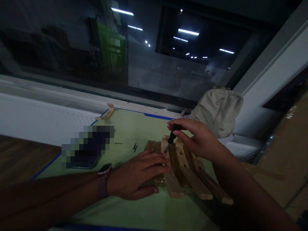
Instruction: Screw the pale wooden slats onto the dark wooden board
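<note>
In the head view, the right hand [194, 136] is holding a black-handled screwdriver with a thin metal shaft [172, 136], and its thumb and fingers are closing around the handle. The screwdriver is standing tilted above the leftmost curved slat of pale wood [173, 184]; its handle is leaning up and to the right, while its tip is pointing down and to the left, appearing to touch the slat near its far end. The left hand [134, 175] is lying flat, palm down, with its fingers extended and not clamping anything; the fingertips are resting over this slat, probably to keep it from sliding under the tool. The middle curved wooden slat [193, 178] and the right curved wooden slat [213, 184] are lying beside it, their long axes running from the window side toward the person and slanting rightward at the near ends. A brown block covered with shiny tape [154, 146] is lying beneath them, perhaps serving as a support, on the pale green table [134, 125]. Small dark screws [135, 147] are lying left of the block, seemingly placed within reach.
</note>
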### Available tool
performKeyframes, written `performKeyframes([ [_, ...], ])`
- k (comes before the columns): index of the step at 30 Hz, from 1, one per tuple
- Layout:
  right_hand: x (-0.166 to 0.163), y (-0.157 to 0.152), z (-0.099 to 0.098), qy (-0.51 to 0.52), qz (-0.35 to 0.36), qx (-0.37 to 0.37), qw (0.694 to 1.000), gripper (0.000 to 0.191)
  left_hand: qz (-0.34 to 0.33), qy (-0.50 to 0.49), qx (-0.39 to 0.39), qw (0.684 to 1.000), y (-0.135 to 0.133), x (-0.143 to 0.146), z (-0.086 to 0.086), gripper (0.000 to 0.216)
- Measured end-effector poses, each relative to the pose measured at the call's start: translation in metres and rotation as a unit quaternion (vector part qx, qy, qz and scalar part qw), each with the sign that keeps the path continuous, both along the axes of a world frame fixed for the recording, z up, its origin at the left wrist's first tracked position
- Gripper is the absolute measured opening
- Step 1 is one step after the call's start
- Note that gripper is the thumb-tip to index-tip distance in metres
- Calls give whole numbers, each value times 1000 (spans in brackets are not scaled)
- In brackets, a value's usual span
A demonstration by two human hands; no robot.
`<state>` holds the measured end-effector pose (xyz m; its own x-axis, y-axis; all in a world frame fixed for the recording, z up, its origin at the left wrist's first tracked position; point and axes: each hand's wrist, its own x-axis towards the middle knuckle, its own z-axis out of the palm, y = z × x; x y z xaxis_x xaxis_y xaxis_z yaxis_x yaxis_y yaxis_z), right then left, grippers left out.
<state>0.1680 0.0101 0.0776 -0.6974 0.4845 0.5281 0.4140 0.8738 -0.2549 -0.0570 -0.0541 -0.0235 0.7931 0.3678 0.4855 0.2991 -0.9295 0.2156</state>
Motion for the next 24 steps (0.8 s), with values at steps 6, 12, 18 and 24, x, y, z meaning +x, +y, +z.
performKeyframes([
  [6, -1, -3, 7, -25, -31, -33, 999, 12, 11, 1, 6, 1000, -1, 0, -2, 51],
  [12, -1, -5, 8, -47, -87, -47, 994, 22, 12, -13, 13, 1000, -1, 1, -5, 53],
  [18, 0, -3, 10, -71, -98, -38, 992, 25, 36, -56, 63, 996, -3, -2, 9, 65],
  [24, 1, -1, 10, -88, -96, -44, 991, 24, 349, 25, 57, 935, -2, -6, 35, 56],
])
